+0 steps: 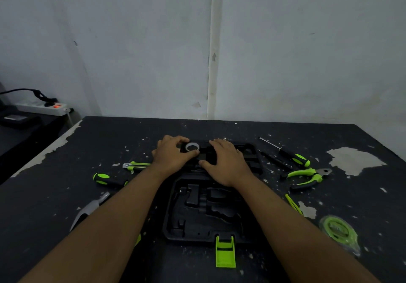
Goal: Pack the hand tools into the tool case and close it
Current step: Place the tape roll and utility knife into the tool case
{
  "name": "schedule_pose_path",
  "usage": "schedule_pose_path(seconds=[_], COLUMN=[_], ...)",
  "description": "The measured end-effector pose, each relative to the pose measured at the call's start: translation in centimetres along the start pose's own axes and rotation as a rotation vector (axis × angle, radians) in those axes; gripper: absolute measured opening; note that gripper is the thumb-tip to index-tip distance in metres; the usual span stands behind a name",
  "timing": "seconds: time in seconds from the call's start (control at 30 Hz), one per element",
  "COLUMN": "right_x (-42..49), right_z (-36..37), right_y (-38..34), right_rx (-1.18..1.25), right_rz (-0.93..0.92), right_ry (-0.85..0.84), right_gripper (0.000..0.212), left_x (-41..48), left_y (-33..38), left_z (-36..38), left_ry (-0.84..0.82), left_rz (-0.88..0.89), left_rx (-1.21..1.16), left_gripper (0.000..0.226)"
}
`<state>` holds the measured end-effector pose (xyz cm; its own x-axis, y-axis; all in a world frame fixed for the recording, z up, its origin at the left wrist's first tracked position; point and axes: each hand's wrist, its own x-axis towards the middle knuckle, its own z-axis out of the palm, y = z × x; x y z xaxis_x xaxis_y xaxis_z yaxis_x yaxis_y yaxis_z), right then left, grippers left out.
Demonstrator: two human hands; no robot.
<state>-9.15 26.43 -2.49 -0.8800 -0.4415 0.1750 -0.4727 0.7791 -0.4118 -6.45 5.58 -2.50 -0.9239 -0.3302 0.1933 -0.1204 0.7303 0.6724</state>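
Observation:
The black tool case [204, 214] lies open on the table, its moulded recesses bare, a green latch [225, 252] at its near edge. A roll of tape [192, 147] sits in the far half of the case. My left hand [173, 154] has its fingers curled around the roll. My right hand [226, 161] rests flat on the case just right of it. Loose tools lie around: a utility knife [136, 165], a screwdriver [107, 179] and a hammer [92, 208] at left; two screwdrivers [292, 156], pliers [307, 176] and a tape measure [339, 231] at right.
The dark table [219, 129] is scratched, with paint chipped off in patches. A thin green tool [293, 203] lies right of the case. A white power strip [41, 107] with a red light sits on a side surface at far left. A grey wall stands behind.

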Motion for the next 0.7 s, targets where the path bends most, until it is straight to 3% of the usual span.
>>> schedule_pose_path(seconds=[0.1, 0.33, 0.7], right_x=[0.1, 2.9, 3.8], right_z=[-0.3, -2.2, -0.8], right_y=[-0.2, -1.0, -1.8], right_rx=[-0.004, -0.020, 0.097], right_rz=[0.002, 0.016, 0.064], right_ry=[0.009, 0.086, 0.113], right_gripper=[0.080, 0.039, 0.026], left_x=[-0.3, 0.4, 0.6], left_y=[-0.2, -1.0, -1.4], left_z=[-0.5, -1.8, -1.8], left_ry=[0.044, 0.020, -0.010], left_rz=[0.045, 0.093, 0.109], left_rx=[0.037, 0.029, 0.057], left_gripper=[0.049, 0.053, 0.048])
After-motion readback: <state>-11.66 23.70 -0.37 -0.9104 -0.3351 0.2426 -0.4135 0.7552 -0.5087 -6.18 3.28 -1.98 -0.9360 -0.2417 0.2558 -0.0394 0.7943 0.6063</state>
